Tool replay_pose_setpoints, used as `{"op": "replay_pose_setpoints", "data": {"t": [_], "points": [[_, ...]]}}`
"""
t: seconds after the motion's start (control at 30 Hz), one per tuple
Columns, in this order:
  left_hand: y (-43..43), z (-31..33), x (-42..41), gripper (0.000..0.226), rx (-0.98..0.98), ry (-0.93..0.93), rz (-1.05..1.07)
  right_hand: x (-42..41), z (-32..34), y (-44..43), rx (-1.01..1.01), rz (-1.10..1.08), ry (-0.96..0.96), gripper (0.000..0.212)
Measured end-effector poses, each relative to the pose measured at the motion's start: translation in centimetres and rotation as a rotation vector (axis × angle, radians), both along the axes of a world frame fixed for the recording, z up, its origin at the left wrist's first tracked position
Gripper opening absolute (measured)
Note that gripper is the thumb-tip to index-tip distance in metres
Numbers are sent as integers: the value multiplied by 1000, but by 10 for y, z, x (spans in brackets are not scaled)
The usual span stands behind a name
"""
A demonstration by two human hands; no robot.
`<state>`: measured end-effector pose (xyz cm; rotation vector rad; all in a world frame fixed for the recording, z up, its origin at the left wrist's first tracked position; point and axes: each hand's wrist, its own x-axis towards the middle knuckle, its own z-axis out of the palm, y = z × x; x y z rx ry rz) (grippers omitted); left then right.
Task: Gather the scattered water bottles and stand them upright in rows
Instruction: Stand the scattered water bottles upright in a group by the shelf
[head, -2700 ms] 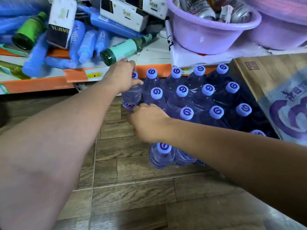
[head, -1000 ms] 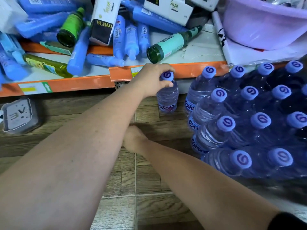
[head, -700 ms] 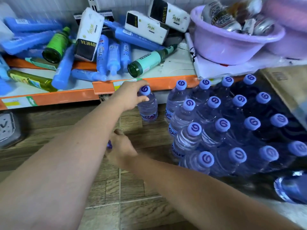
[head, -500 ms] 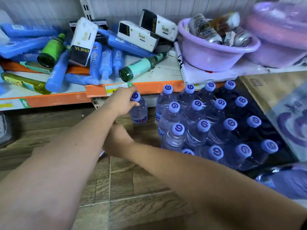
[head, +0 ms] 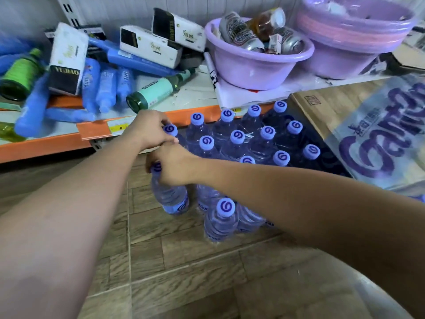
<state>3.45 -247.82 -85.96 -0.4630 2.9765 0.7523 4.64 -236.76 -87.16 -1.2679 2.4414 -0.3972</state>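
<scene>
Several clear water bottles with purple caps stand upright in rows on the wooden floor below the shelf. My left hand grips the cap of the back-left bottle, next to the shelf edge. My right hand is closed around the neck of another bottle, which stands on the floor at the left side of the group. One more bottle stands alone at the front.
An orange-edged shelf holds blue bottles, a teal-labelled green bottle, boxes and two purple basins. A cardboard box with a plastic-wrapped pack lies at the right. Bare wooden floor spreads in front.
My right hand has brought a bottle from the left floor up against the group. My left hand has slid its bottle right, against the back row.
</scene>
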Motion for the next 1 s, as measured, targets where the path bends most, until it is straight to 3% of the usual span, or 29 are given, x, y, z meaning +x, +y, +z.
{"op": "replay_pose_setpoints", "data": {"t": [0.1,0.23,0.53,1.0], "points": [[0,-1,3,25,31,9,-15,-5,21,21,-1,-49,-78,35],[0,2,8,36,241,-29,-25,-11,24,29,5,-125,-71,37],[4,0,16,34,36,70,-50,-5,14,27,-70,-246,-68,44],[3,-6,14,40,73,20,-36,4,4,24,-88,-197,-66,52]]}}
